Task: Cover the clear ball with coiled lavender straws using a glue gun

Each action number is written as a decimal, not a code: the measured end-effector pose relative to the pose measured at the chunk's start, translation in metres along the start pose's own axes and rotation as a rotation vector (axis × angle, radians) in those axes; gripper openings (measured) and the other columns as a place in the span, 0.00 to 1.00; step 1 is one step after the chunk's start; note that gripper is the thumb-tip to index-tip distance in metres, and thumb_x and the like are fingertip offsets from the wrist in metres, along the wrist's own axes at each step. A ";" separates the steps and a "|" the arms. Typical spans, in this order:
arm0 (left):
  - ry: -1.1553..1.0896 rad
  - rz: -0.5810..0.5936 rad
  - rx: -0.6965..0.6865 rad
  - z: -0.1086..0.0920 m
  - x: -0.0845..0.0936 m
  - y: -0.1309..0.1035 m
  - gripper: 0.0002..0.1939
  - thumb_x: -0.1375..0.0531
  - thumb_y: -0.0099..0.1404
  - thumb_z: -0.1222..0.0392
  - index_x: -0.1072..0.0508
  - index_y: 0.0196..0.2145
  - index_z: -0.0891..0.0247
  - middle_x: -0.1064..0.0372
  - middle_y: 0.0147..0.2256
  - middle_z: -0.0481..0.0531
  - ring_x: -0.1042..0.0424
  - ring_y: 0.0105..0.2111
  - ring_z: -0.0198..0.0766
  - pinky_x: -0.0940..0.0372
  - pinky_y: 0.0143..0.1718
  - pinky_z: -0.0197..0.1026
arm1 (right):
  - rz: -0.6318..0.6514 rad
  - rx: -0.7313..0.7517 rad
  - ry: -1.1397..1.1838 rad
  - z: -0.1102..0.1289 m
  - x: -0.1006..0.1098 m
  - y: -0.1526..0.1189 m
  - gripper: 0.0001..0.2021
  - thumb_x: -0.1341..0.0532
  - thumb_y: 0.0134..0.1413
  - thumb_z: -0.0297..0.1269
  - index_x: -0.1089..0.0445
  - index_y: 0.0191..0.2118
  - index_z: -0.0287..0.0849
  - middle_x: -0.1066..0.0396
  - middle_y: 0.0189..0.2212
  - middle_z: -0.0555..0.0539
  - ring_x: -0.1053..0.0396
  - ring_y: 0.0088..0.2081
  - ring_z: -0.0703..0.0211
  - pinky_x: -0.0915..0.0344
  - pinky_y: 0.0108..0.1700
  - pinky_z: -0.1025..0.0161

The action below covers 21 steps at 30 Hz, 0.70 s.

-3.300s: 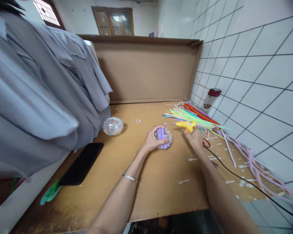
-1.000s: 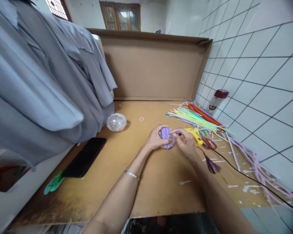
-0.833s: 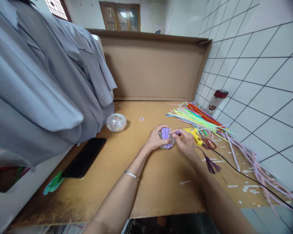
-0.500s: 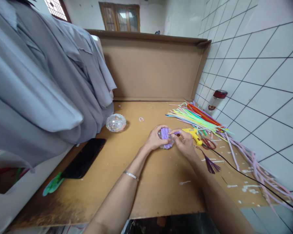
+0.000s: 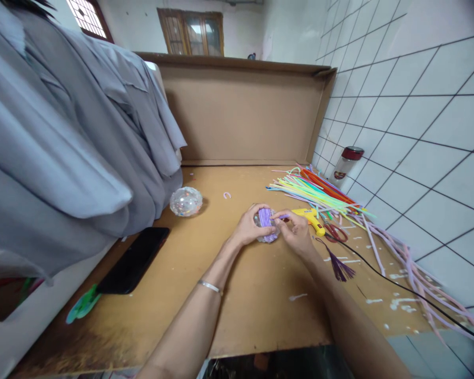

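Note:
Near the middle of the table, my left hand [image 5: 248,227] is wrapped round a small clear round container [image 5: 269,236] partly covered with rows of purple pipe cleaner [image 5: 265,217]. My right hand [image 5: 294,230] pinches a purple strip [image 5: 283,216] at the container's right side, its fingertips touching the rows. A second clear bowl-like piece [image 5: 186,201] stands on the table to the left. A yellow glue gun [image 5: 308,215] lies just beyond my right hand, beside red-handled scissors [image 5: 335,232].
Colourful pipe cleaners [image 5: 312,188] lie at the back right, near a red-lidded jar [image 5: 346,164]. A purple tassel [image 5: 341,267] and black cable are on the right. A black phone [image 5: 134,260] rests left. Grey cloth [image 5: 102,121] hangs at left; a cardboard panel [image 5: 245,113] stands behind.
The whole view has shifted slightly. Both hands keep nearly the same hold on the container and the purple strip.

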<state>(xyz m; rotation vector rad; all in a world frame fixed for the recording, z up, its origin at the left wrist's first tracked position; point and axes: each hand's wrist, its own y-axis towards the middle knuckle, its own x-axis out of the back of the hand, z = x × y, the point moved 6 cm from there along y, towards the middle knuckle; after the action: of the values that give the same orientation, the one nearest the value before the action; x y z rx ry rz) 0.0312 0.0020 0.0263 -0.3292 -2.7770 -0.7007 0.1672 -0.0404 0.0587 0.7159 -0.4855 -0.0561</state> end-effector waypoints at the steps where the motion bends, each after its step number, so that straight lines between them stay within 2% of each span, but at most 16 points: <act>1: 0.010 -0.008 -0.018 -0.001 0.000 0.000 0.29 0.31 0.44 0.59 0.31 0.46 0.63 0.33 0.46 0.56 0.32 0.48 0.45 0.38 0.52 0.47 | 0.002 -0.001 0.001 0.000 0.000 0.000 0.06 0.44 0.52 0.31 0.30 0.32 0.42 0.27 0.29 0.48 0.30 0.32 0.59 0.36 0.36 0.63; 5: 0.035 -0.028 -0.075 -0.001 0.000 0.001 0.29 0.31 0.44 0.60 0.31 0.45 0.63 0.37 0.53 0.60 0.37 0.55 0.47 0.43 0.57 0.49 | 0.008 0.004 0.006 0.000 0.000 0.000 0.06 0.44 0.52 0.31 0.29 0.32 0.43 0.27 0.29 0.48 0.30 0.32 0.59 0.36 0.37 0.63; 11: 0.186 -0.050 -0.136 -0.005 0.001 0.000 0.26 0.31 0.46 0.59 0.31 0.44 0.60 0.37 0.56 0.58 0.40 0.58 0.49 0.45 0.58 0.54 | 0.016 0.007 0.012 0.000 -0.001 0.000 0.07 0.44 0.52 0.30 0.30 0.33 0.43 0.27 0.29 0.48 0.30 0.33 0.59 0.36 0.37 0.63; 17: 0.188 -0.086 -0.204 -0.009 0.003 -0.002 0.25 0.31 0.46 0.58 0.31 0.43 0.61 0.33 0.50 0.58 0.34 0.52 0.47 0.40 0.55 0.52 | 0.016 0.012 0.020 -0.002 -0.001 0.000 0.06 0.44 0.52 0.30 0.30 0.33 0.43 0.27 0.30 0.48 0.29 0.34 0.58 0.36 0.39 0.62; 21: 0.181 -0.073 -0.183 -0.008 0.002 -0.002 0.25 0.31 0.47 0.58 0.31 0.43 0.61 0.31 0.46 0.56 0.32 0.49 0.45 0.38 0.52 0.50 | 0.023 0.019 0.020 -0.001 -0.001 0.000 0.06 0.44 0.53 0.30 0.30 0.33 0.43 0.27 0.29 0.48 0.30 0.33 0.59 0.36 0.38 0.63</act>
<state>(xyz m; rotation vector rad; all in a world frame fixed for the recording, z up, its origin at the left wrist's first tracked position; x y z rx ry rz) 0.0301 -0.0033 0.0328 -0.1900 -2.5707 -0.9562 0.1668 -0.0396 0.0577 0.7286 -0.4753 -0.0231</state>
